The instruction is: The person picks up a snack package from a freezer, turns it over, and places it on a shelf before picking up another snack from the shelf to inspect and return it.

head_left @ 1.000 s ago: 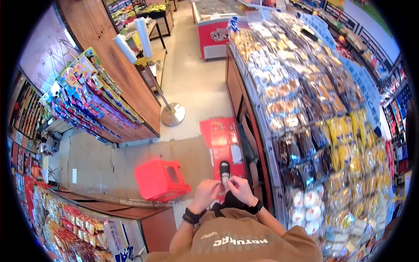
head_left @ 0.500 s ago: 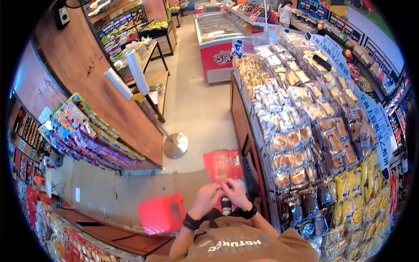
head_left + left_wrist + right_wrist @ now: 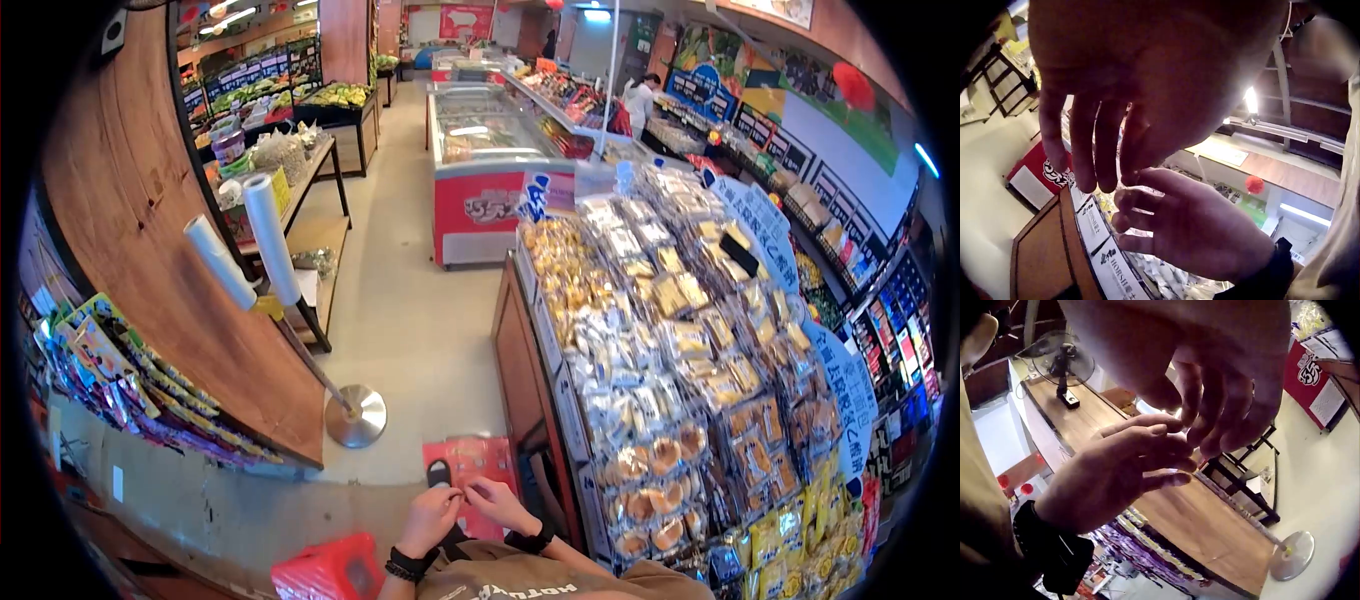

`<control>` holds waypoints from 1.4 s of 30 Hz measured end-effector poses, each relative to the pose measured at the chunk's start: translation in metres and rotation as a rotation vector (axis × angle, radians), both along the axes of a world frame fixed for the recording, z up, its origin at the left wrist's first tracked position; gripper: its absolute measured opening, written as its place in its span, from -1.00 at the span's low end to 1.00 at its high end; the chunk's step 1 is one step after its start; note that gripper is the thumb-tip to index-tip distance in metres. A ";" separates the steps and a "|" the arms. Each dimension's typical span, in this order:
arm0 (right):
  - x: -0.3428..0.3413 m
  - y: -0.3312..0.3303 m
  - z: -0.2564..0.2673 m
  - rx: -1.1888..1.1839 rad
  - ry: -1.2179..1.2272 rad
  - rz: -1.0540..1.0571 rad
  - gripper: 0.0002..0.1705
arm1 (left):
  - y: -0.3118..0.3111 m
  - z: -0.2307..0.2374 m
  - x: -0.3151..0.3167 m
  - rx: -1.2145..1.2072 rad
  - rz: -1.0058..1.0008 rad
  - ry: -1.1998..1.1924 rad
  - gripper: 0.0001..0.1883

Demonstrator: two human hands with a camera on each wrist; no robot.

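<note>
My left hand [image 3: 430, 518] and right hand [image 3: 502, 505] meet in front of my waist, fingertips against each other. In the left wrist view, the fingers of the left hand [image 3: 1141, 81] hang down loosely and slightly bent over the right hand [image 3: 1194, 228]. Seen from the right wrist, the left hand [image 3: 1110, 465] reaches to the fingertips of the right hand [image 3: 1222, 369], with no object showing between them. A dark bracelet [image 3: 405, 565] circles the left wrist, and a black band [image 3: 535, 540] the right.
Packaged breads and pastries cover a long display stand [image 3: 535, 400] on the right. A red stool [image 3: 325, 572] and red floor mat [image 3: 480, 458] are below me. A bag-roll stand [image 3: 357, 415] stands by a wooden pillar [image 3: 150, 200]; a red chest freezer [image 3: 490, 210] is ahead.
My view has tilted up, showing more of the aisle and the shop's far end. The stool and mat sit lower in the picture. Both hands stay together at the fingertips.
</note>
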State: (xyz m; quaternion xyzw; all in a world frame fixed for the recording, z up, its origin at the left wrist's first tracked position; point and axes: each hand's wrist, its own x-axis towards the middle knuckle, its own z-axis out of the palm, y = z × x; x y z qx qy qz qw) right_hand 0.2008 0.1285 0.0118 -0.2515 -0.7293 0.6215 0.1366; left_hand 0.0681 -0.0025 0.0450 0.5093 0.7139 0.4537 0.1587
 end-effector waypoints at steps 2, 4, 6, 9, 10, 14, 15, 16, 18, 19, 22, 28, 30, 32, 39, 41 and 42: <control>-0.033 0.028 0.002 0.070 -0.045 0.033 -0.72 | 0.030 0.000 -0.037 0.030 -0.018 0.004 -0.84; -0.069 0.058 0.027 0.191 -0.092 0.096 -0.69 | 0.058 0.010 -0.073 0.011 -0.028 0.041 -0.83; -0.107 0.084 0.034 0.145 0.016 0.139 -0.68 | 0.079 0.023 -0.107 0.003 0.011 0.042 -0.83; -0.158 0.120 0.064 0.117 -0.111 0.222 -0.69 | 0.109 0.036 -0.158 0.050 0.082 0.083 -0.81; -0.172 0.128 0.065 0.115 -0.119 0.241 -0.70 | 0.116 0.034 -0.173 0.045 0.095 0.080 -0.81; -0.215 0.154 0.058 0.231 -0.084 0.275 -0.71 | 0.146 0.027 -0.220 0.014 0.106 0.090 -0.80; -0.222 0.157 0.052 0.267 -0.045 0.279 -0.72 | 0.155 0.025 -0.229 0.013 0.091 0.093 -0.81; -0.230 0.161 0.049 0.207 -0.027 0.304 -0.73 | 0.162 0.024 -0.236 0.007 0.073 0.095 -0.81; -0.244 0.166 0.044 0.097 -0.023 0.297 -0.75 | 0.176 0.024 -0.246 -0.027 0.040 0.060 -0.80; -0.251 0.172 0.032 0.022 -0.013 0.300 -0.75 | 0.187 0.017 -0.252 -0.035 0.026 0.048 -0.80; -0.274 0.204 0.024 -0.004 -0.021 0.264 -0.76 | 0.226 0.019 -0.276 -0.059 -0.020 0.036 -0.79; -0.345 0.305 0.004 0.001 0.100 0.109 -0.75 | 0.308 0.013 -0.340 -0.119 -0.042 0.099 -0.76; -0.374 0.345 -0.016 0.009 0.012 0.097 -0.72 | 0.341 0.017 -0.372 -0.181 -0.096 0.197 -0.73; -0.405 0.383 0.005 0.078 0.014 0.079 -0.70 | 0.369 0.040 -0.398 -0.189 -0.133 0.249 -0.73; -0.485 0.490 0.034 0.094 0.164 0.034 -0.78 | 0.482 0.057 -0.469 -0.187 -0.058 0.299 -0.77; -0.492 0.514 0.043 0.064 0.161 0.044 -0.79 | 0.511 0.060 -0.471 -0.162 -0.047 0.225 -0.77; -0.495 0.525 0.039 0.062 0.147 0.052 -0.79 | 0.524 0.060 -0.472 -0.133 -0.045 0.168 -0.76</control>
